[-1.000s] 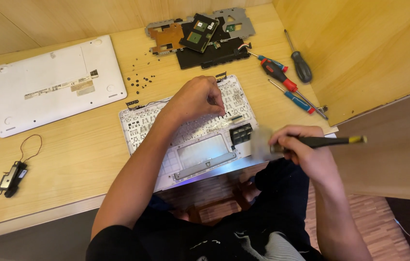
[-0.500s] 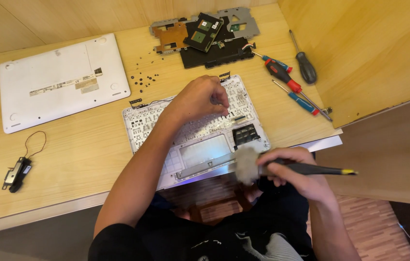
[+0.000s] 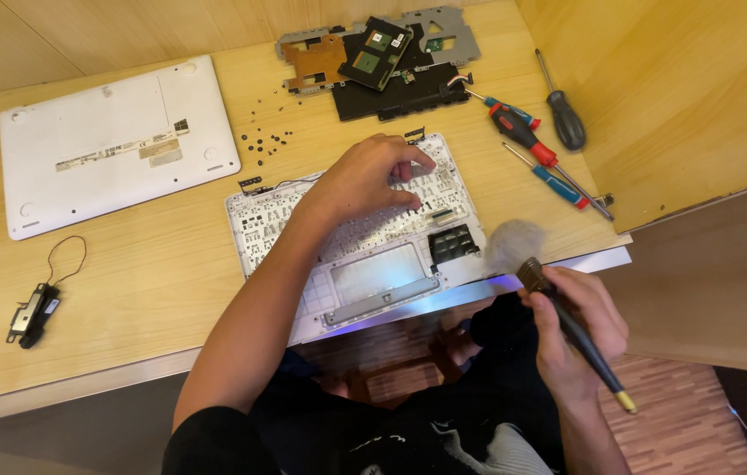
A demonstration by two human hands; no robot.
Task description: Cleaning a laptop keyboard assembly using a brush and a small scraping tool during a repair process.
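Dusting looks under way: left hand (image 3: 373, 176) presses, fingers spread, on the stripped laptop shell (image 3: 356, 237) mid-frame; right hand (image 3: 571, 325) fingers clamp a brush (image 3: 558, 308) just off its lower-right corner.

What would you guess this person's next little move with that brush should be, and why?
Probably a short sweep leftward, bringing the brush onto the white laptop shell. Its soft head hovers blurred at the shell's right edge, beside a dark grille patch, held by the right hand. The left hand already presses the shell flat on the desk, steadying it.
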